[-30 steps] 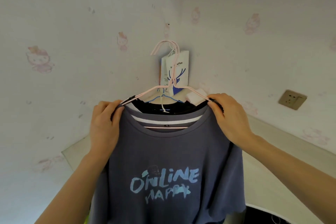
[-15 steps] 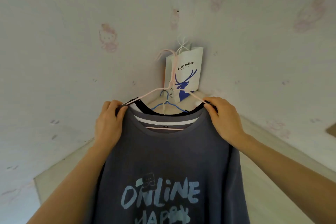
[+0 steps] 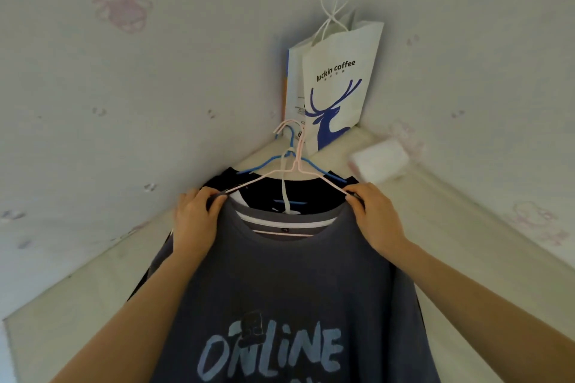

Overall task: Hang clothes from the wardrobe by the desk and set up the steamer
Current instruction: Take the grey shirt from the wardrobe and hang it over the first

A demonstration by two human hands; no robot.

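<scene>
Grey tee (image 3: 289, 283) on pink hanger (image 3: 295, 166) held up over corner desk (image 3: 77, 298), left hand (image 3: 194, 221) and right hand (image 3: 376, 216) each clamped on a shoulder, black tee (image 3: 323, 193) on blue hanger (image 3: 264, 163) behind, coffee bag (image 3: 336, 87) standing in the corner

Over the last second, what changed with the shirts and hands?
The pink hanger came down with the clothes: its hook, earlier above the top of the luckin coffee bag, is now level with its base. The head camera tilted down. Unchanged: left hand and right hand pinch the shoulders of the grey ONLINE T-shirt; the bag stands in the corner.
</scene>
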